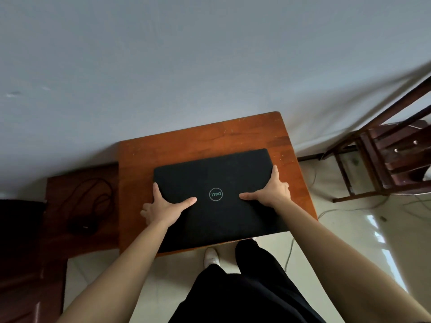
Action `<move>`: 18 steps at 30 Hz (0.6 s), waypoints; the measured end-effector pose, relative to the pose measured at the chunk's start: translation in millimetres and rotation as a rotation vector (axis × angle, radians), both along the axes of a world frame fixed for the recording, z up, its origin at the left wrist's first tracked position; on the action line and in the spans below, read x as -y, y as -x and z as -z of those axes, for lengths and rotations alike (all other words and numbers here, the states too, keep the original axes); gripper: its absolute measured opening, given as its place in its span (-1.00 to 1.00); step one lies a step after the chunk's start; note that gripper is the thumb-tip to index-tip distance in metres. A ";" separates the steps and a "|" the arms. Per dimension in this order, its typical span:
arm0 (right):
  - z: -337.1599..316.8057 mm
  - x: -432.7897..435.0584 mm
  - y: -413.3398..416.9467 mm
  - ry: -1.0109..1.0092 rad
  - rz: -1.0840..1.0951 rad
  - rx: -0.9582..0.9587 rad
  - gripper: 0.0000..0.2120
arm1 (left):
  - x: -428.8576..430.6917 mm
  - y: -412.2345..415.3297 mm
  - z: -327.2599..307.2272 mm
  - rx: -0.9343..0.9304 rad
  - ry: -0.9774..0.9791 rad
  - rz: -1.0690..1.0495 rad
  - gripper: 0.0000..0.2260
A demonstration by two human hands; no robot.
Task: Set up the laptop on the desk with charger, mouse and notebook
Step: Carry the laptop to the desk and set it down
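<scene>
Early stage: laptop (217,197) is on the desk (186,141), lid shut, its near edge overhanging the desk's near edge (logo reads upside down, so the hinge probably faces the person). Left hand (163,207) grips its left edge, right hand (271,191) its right edge, thumbs flat on the lid. Looks like final positioning. Left to do: open it, add charger, mouse, notebook. A dark cable (93,201) lies on the lower surface beside the desk's left edge, maybe the charger. No mouse or notebook visible.
</scene>
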State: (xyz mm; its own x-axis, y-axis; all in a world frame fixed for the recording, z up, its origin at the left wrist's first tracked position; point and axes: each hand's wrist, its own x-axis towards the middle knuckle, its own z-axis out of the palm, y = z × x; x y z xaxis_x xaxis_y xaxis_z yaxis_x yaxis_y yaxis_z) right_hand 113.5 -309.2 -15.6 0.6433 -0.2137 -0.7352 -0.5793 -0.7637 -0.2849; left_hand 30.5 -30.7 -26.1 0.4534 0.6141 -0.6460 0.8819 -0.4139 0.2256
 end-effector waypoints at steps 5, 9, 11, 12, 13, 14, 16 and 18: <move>-15.8 15.1 46.0 0.042 0.115 0.079 0.44 | 9.3 12.0 -6.1 0.056 0.010 0.140 0.26; -31.4 40.6 80.3 0.118 0.155 0.202 0.31 | 33.5 0.8 -13.2 0.166 0.016 0.303 0.22; -39.1 55.5 96.4 0.159 0.177 0.253 0.23 | 50.5 -8.4 -19.1 0.224 0.001 0.382 0.20; -44.0 65.5 108.3 0.179 0.214 0.268 0.21 | 63.6 -11.1 -23.1 0.257 -0.011 0.433 0.19; -49.2 75.1 119.9 0.198 0.259 0.283 0.21 | 77.1 -12.4 -27.6 0.289 -0.025 0.486 0.18; -53.4 83.2 130.2 0.220 0.301 0.302 0.22 | 89.5 -11.9 -32.2 0.324 -0.044 0.528 0.16; -66.5 106.8 151.1 0.277 0.415 0.348 0.26 | 124.3 -11.1 -45.0 0.421 -0.080 0.634 0.13; -80.0 133.5 168.7 0.324 0.515 0.390 0.30 | 160.7 -9.3 -59.6 0.520 -0.102 0.735 0.10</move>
